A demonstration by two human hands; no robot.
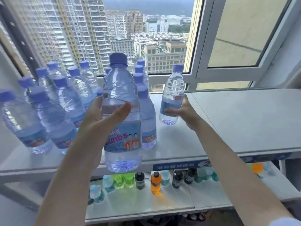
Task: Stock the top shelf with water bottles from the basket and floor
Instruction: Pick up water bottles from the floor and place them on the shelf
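My left hand [104, 116] grips a clear water bottle [122, 128] with a purple cap, held upright in the air at the front edge of the white top shelf [228, 124]. My right hand [182, 111] holds a second water bottle [172, 95] around its blue label; its base stands on or just above the shelf, right of the group. Several more purple-capped water bottles [53, 111] stand crowded on the left half of the shelf. The basket and floor are out of view.
The right half of the top shelf is bare. A lower shelf [203, 193] carries green, orange, dark and teal drink bottles [155, 182]. Behind the shelf is a window with an open sash [236, 46] at the right.
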